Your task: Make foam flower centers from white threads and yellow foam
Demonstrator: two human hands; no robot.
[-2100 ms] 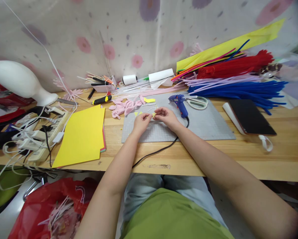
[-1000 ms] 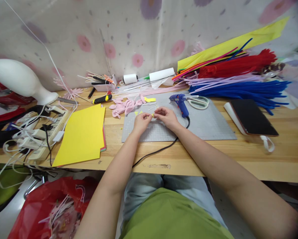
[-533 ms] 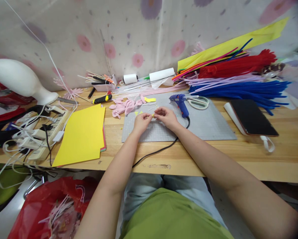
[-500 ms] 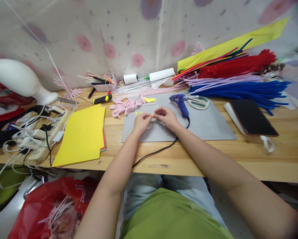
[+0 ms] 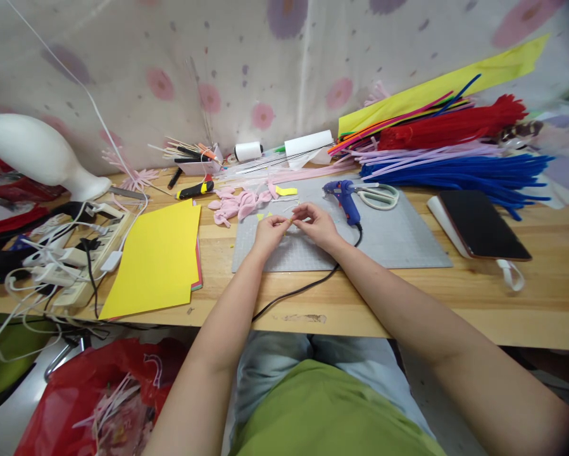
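Where the left hand (image 5: 271, 233) and right hand (image 5: 315, 226) meet above the grey mat (image 5: 400, 240), each fingertip grip pinches a small yellow piece (image 5: 290, 221), mostly hidden, near the blue glue gun (image 5: 345, 199)

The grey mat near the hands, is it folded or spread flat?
Spread flat: the grey mat lies level on the wooden table, with no fold visible.

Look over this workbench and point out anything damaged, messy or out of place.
The table has a scuffed patch near its front edge, breaking the smooth wood. At the left, cables lie tangled over the power strip, some drooping past the edge. Yellow scraps lie loose on the gray mat by the left hand.
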